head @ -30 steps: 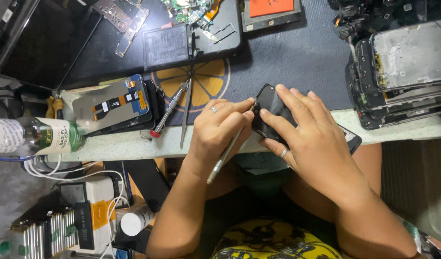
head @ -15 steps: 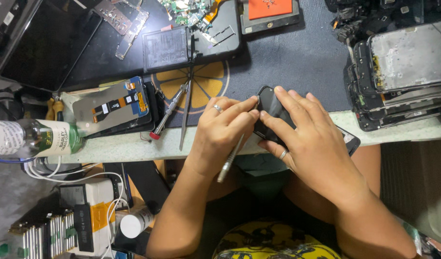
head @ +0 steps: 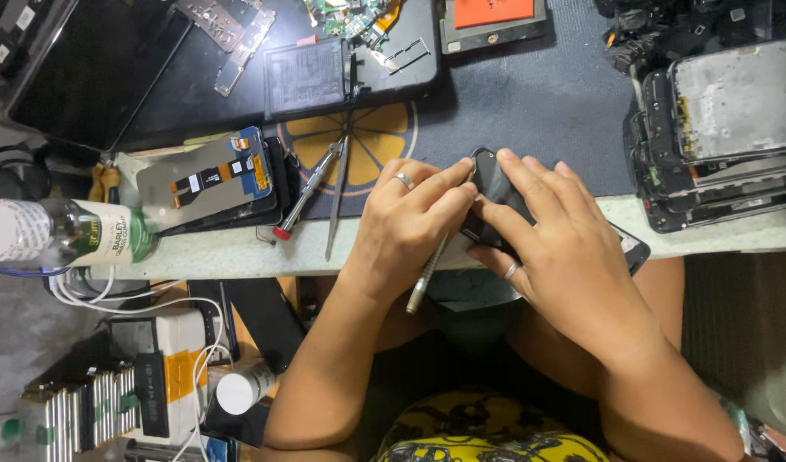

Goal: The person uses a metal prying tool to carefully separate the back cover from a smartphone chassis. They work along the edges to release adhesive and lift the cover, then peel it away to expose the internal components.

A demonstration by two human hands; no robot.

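- Dark matting covered the workbench, with a pale front edge running across the view below it.
- At that front edge lay a black phone, tilted, its top end on the mat and its lower end reaching past the edge toward the person's lap.
- The right hand lay over the phone, fingers together and pressed flat along its right side, thumb under it; a ring showed on one finger.
- The left hand gripped a slim metal screwdriver, fingers clamped round its shaft, fingertips touching the phone's left edge; the handle end pointed down toward the lap. A ring sat on this hand too.
- Just left of the hands, tweezers and a red-tipped tool lay across an orange-slice design on the mat.
- Further left rested a phone display panel with orange flex strips, face down.
- A clear plastic bottle with a green label lay on its side at the far left.
- Behind, a flat black battery sat on a dark tray beside a circuit board.
- To the right stood a stack of stripped phone frames.
- Below the bench edge, white cables and a white-capped tube were in view.
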